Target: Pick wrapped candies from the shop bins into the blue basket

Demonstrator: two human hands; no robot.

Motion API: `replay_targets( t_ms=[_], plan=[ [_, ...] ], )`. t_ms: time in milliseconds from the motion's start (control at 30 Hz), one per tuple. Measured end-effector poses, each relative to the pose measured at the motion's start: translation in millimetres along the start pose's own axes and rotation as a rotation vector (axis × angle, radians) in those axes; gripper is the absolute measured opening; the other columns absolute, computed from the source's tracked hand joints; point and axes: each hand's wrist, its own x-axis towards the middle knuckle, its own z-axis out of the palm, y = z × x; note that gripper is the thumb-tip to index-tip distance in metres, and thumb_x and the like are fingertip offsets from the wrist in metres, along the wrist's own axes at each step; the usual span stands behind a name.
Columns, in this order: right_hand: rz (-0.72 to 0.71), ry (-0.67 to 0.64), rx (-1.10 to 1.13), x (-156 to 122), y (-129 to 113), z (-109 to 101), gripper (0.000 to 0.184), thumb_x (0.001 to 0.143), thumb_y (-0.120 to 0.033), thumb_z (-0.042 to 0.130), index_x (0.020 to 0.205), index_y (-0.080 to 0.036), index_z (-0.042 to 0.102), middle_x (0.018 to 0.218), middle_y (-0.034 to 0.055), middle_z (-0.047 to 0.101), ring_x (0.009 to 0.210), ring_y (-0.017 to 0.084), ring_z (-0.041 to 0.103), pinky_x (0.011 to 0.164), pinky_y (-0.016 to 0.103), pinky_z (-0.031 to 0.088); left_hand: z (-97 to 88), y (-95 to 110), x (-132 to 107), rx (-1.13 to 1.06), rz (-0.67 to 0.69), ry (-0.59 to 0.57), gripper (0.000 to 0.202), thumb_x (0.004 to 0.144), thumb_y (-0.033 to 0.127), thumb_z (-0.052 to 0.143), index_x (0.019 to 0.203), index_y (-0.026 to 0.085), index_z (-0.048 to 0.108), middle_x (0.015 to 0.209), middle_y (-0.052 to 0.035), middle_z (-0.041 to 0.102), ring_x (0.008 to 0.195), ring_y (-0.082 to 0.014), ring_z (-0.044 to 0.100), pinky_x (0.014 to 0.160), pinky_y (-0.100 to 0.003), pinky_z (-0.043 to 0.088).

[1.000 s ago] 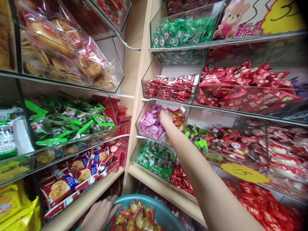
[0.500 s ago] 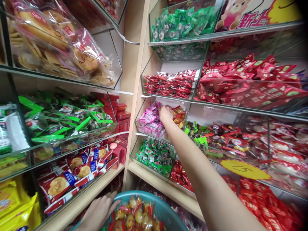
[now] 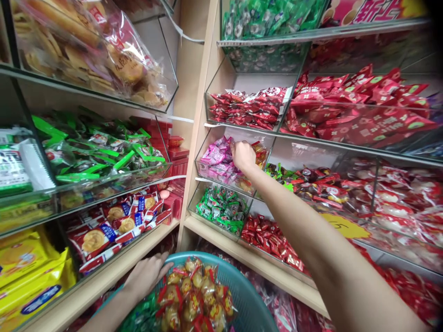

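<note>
My right hand [image 3: 244, 157] reaches into a clear bin [image 3: 226, 177]. It sits between pink-wrapped candies [image 3: 216, 154] on the left and gold-and-red wrapped candies [image 3: 260, 154] on the right. Its fingers curl down and their tips are hidden, so what they grip does not show. At the bottom, my left hand [image 3: 147, 274] grips the rim of a teal plastic basket [image 3: 251, 295], thumb over the inner side. Inside the basket lie gold candies in clear wrappers with red ends [image 3: 197, 295] and green-wrapped candies [image 3: 143, 313].
Clear dividers split the shelves around a wooden corner post [image 3: 200, 92]. Green candies [image 3: 221, 210] and red candies [image 3: 272, 237] lie below my right hand. Red packets [image 3: 360, 108] fill the shelf above. Biscuit packs [image 3: 93, 240] stand at left. A yellow price tag [image 3: 342, 226] hangs at right.
The view has shifted, showing more of the basket and its candies. My right hand stays in the same bin, slightly nearer the gold candies. My left hand stays at the basket rim.
</note>
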Motion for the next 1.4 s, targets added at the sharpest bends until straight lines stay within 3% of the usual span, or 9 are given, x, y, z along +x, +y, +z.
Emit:
replay_targets(
  t_ms=[67,200,367,467,600,733,1100,1400],
  plan=[
    [-0.054,0.046,0.000,-12.3,0.6,-8.5,0.041,0.096,-0.030,0.027,0.104,-0.011,0.062,0.110,0.0173,0.059,0.097,0.026,0.056,0.079,0.033,0.043,-3.7,2.6,-1.9,0.019,0.025,0.008,0.051,0.092,0.041,0.021,0.124,0.015,0.051,0.113,-0.0126,0.065,0.100,-0.0264,0.063,0.081,-0.034,0.048],
    [-0.220,0.133,0.056,-54.7,7.9,-28.5,0.036,0.096,-0.031,0.029,0.107,-0.014,0.059,0.109,0.0142,0.056,0.099,0.025,0.052,0.083,0.038,0.041,-7.1,3.1,-6.2,0.008,0.023,0.024,0.051,0.093,0.045,0.020,0.121,0.016,0.052,0.105,-0.0117,0.067,0.093,-0.0249,0.065,0.076,-0.031,0.047],
    [-0.483,0.140,0.302,-152.9,25.8,-35.0,0.031,0.095,-0.032,0.034,0.113,-0.018,0.056,0.107,0.0112,0.056,0.099,0.023,0.052,0.084,0.039,0.042,-8.3,3.0,-7.5,0.031,0.031,0.012,0.049,0.093,0.043,0.022,0.120,0.015,0.051,0.105,-0.0120,0.066,0.090,-0.0242,0.065,0.075,-0.031,0.046],
    [-0.542,-0.103,0.453,-216.4,37.7,-13.2,0.029,0.095,-0.030,0.037,0.112,-0.018,0.057,0.103,0.0106,0.059,0.096,0.022,0.054,0.083,0.036,0.044,-7.4,4.6,-4.6,0.057,0.026,-0.010,0.050,0.092,0.045,0.022,0.122,0.016,0.050,0.107,-0.0124,0.066,0.094,-0.0247,0.065,0.076,-0.032,0.047],
    [-0.377,-0.549,0.640,-268.9,53.7,28.6,0.024,0.092,-0.031,0.045,0.103,-0.019,0.062,0.096,0.0065,0.064,0.089,0.019,0.059,0.079,0.031,0.047,-4.0,6.0,-1.2,0.058,0.011,-0.023,0.050,0.091,0.048,0.023,0.122,0.018,0.049,0.110,-0.0125,0.065,0.098,-0.0252,0.064,0.078,-0.034,0.049],
    [-0.307,-0.681,0.594,-283.3,64.2,53.4,0.022,0.091,-0.030,0.047,0.095,-0.018,0.065,0.095,0.0060,0.066,0.089,0.019,0.060,0.080,0.031,0.046,-2.8,6.1,-2.3,0.098,0.020,0.000,0.052,0.092,0.048,0.022,0.122,0.017,0.049,0.109,-0.0133,0.066,0.095,-0.0266,0.065,0.074,-0.036,0.050],
    [-0.423,-0.645,0.010,-289.8,53.2,64.7,0.024,0.092,-0.028,0.043,0.091,-0.016,0.064,0.092,0.0099,0.062,0.089,0.021,0.058,0.078,0.030,0.042,-5.6,5.2,-3.9,0.056,0.006,-0.018,0.050,0.091,0.046,0.024,0.124,0.019,0.049,0.109,-0.0130,0.065,0.093,-0.0261,0.065,0.076,-0.037,0.050],
    [-0.431,-0.609,-0.020,-294.8,45.9,74.4,0.014,0.089,-0.022,0.048,0.092,-0.018,0.061,0.097,0.0078,0.061,0.093,0.022,0.057,0.079,0.032,0.044,1.8,-1.0,-2.4,0.063,0.021,0.015,0.050,0.092,0.042,0.024,0.125,0.017,0.051,0.110,-0.0132,0.066,0.095,-0.0278,0.065,0.078,-0.040,0.051]
  ],
)
